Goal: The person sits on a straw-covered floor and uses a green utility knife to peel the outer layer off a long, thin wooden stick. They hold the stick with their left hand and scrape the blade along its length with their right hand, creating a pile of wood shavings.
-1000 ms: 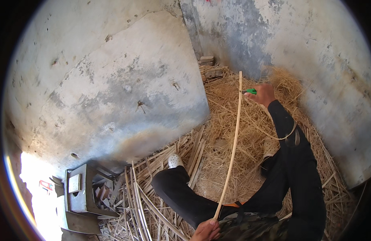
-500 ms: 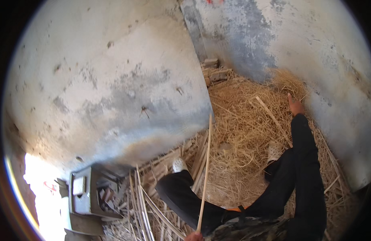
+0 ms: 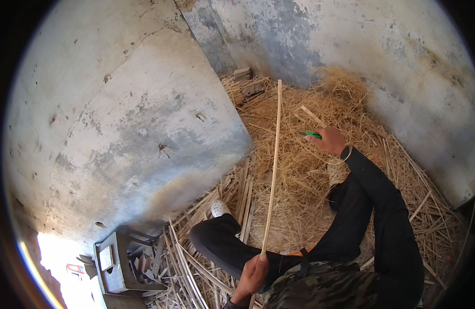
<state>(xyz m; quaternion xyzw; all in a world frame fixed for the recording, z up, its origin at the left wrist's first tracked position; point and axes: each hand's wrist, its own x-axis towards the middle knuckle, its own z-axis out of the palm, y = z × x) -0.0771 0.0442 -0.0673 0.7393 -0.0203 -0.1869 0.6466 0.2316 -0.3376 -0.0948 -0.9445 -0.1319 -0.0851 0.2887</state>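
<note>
My left hand (image 3: 254, 273), low in the view, is wrapped round the lower part of a long, pale bamboo strip (image 3: 274, 170). The strip rises almost upright in front of me, its far end near the heap of shavings (image 3: 294, 190). To the right of it my right hand (image 3: 330, 140) is closed round the green handle of a small knife (image 3: 311, 135), whose short blade points left toward the strip without touching it. A thin, curled shaving (image 3: 349, 152) hangs at my right wrist. Another pale strip (image 3: 313, 116) lies just beyond the right hand.
Weathered walls (image 3: 139, 118) meet in a corner ahead. Bricks (image 3: 242, 73) lie at the foot of the corner. More strips (image 3: 188, 273) are piled at the lower left, beside a grey wooden box (image 3: 114, 262) with scraps in it. My shoes (image 3: 219, 208) rest on the litter.
My right hand has come back from the far shavings toward the strip, and the green knife now shows in it. My left hand has risen into view, with the strip standing farther up.
</note>
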